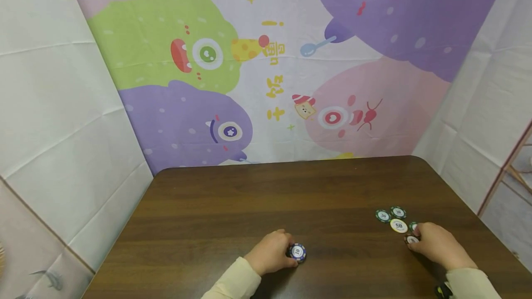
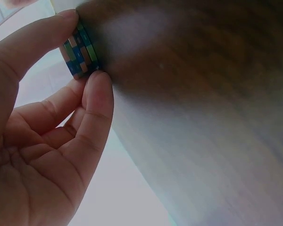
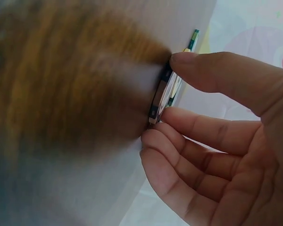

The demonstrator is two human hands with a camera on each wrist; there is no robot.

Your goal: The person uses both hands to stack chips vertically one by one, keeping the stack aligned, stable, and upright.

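My left hand (image 1: 270, 252) holds a short stack of poker chips (image 1: 297, 252) by its edge, thumb on one side and fingers on the other. The top chip is blue and white and reads 10; the left wrist view shows the stack's layered, striped rim (image 2: 80, 52). Over at the right, my right hand (image 1: 441, 244) pinches a dark-edged poker chip (image 1: 411, 239) between thumb and fingers, low at the tabletop. Just beyond it lies a green-edged chip (image 1: 413, 226), partly hidden by the fingers. A yellow-rimmed chip (image 1: 398, 225) marked 50 lies beside these.
Two green-edged chips (image 1: 383, 216) lie flat behind the yellow-rimmed one. The brown wooden table (image 1: 232, 202) has rounded far corners, and a cartoon-printed cloth (image 1: 266, 142) hangs behind it. White cloth panels (image 1: 70, 105) stand at both sides. A small dark object (image 1: 443, 291) shows by the right sleeve.
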